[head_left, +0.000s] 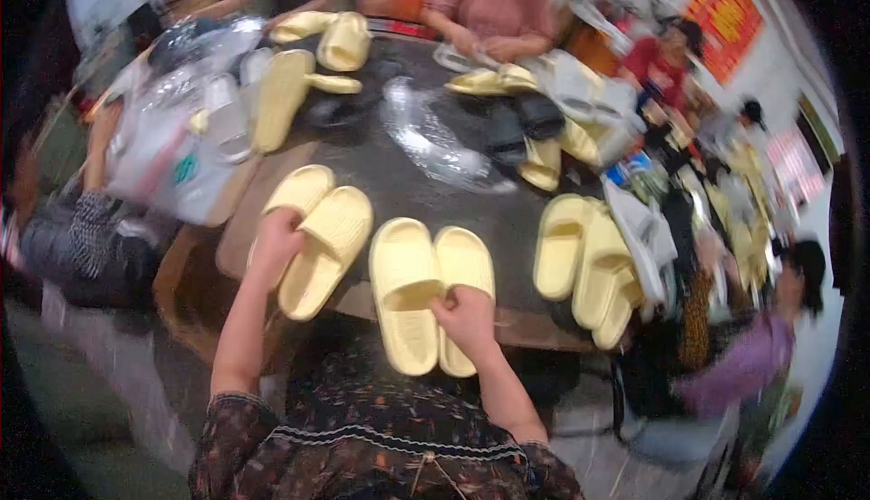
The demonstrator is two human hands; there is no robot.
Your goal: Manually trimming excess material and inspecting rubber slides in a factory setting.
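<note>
Wearer, seen from above. Garment: dark short-sleeved top, black ground with small scattered orange, red and pale flecks. Pale zigzag trim band crosses the chest at 6 o'clock. Sleeves end above the elbows. Forearms bare. Left hand at 9 o'clock, right hand near centre, both ungloved.

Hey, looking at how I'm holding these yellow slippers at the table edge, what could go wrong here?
1. The middle pair of slippers under your right hand overhangs the table's near edge and might slide off if released.
2. Your left hand grips the left pair, which also reaches that edge.
3. The clear plastic bag beyond looks slippery; slippers pushed onto it could skid.
</note>
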